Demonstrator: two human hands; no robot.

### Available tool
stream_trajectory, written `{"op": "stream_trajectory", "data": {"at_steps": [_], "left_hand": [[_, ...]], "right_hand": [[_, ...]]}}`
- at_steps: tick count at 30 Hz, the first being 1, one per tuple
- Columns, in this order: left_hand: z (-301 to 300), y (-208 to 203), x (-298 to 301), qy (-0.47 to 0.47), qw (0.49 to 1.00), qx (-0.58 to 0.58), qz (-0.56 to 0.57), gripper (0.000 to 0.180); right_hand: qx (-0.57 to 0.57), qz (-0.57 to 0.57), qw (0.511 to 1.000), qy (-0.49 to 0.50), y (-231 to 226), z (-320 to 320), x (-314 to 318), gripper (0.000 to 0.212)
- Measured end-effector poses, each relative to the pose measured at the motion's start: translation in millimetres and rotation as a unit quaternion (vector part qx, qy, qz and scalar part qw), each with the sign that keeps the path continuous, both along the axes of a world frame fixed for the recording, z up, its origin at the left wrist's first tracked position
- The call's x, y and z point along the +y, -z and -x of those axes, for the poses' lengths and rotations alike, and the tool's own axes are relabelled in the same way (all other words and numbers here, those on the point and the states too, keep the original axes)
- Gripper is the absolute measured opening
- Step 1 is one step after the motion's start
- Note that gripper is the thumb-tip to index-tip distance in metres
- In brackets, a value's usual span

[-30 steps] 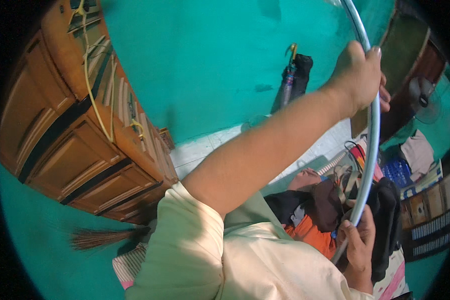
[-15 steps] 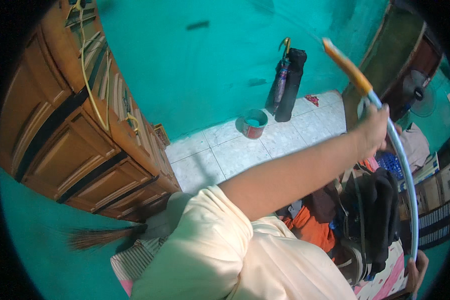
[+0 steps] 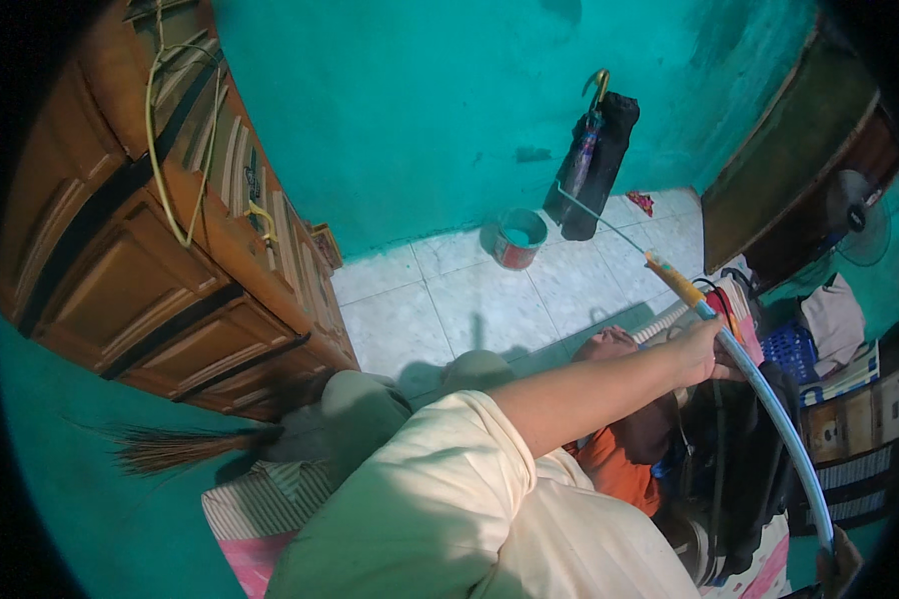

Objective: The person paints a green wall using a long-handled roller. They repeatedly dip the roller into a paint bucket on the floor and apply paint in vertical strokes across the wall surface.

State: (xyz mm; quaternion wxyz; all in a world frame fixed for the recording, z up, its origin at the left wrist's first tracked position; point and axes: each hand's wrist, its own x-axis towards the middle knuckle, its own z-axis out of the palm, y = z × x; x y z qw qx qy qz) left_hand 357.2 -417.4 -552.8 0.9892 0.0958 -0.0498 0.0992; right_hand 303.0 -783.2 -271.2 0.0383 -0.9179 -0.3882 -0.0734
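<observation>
A long pole (image 3: 775, 401) with a silvery-blue shaft runs from the lower right towards the middle, looking bowed at the picture's rim. My left hand (image 3: 704, 354), its arm stretched across my body, is closed round the shaft just below an orange-yellow sleeve (image 3: 674, 280). Out of that sleeve comes a thin metal rod (image 3: 609, 222) with a small bent tip, which appears in front of the black upright bundle. At the pole's near end, my right hand (image 3: 841, 564) is wrapped round the shaft, partly cut off by the dark rim.
A small bucket (image 3: 519, 240) stands on white floor tiles by the teal wall, beside an umbrella (image 3: 585, 150) and a black bundle (image 3: 604, 170). Left is a wooden cabinet (image 3: 170, 280) with a hanger; below it, a broom (image 3: 185, 446). Clothes (image 3: 619, 474), a blue basket (image 3: 789, 349) and a fan (image 3: 854, 215) lie right.
The pole's front end has swung down from the wall towards the floor tiles, and its thin rod now shows plainly. My left hand has lowered with it. The view has shifted slightly.
</observation>
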Motion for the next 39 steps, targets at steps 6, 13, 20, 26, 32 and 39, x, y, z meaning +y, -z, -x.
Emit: {"op": "stream_trajectory", "data": {"at_steps": [6, 13, 20, 26, 32, 39], "left_hand": [[-7, 41, 32, 0.009, 1.0, 0.02, 0.002, 0.04], [-22, 75, 68, 0.002, 0.998, 0.038, 0.05, 0.042], [-50, 143, 120, -0.06, 0.989, 0.105, 0.083, 0.039], [-43, 172, 152, -0.105, 0.971, 0.189, 0.106, 0.036], [-49, 206, 169, -0.168, 0.935, 0.294, 0.102, 0.034], [-19, 158, 169, -0.186, 0.922, 0.314, 0.125, 0.038]], "right_hand": [[-0.074, 0.103, 0.991, -0.039, 4, -6, 56, 0.032], [-0.145, 0.083, 0.984, -0.063, 42, -35, 92, 0.033], [-0.123, 0.055, 0.991, -0.002, 77, -35, 171, 0.041], [-0.178, 0.08, 0.976, -0.096, 111, -48, 224, 0.035], [-0.12, 0.099, 0.98, -0.122, 103, -63, 269, 0.037], [-0.093, 0.076, 0.981, -0.15, 88, -94, 281, 0.032]]}}
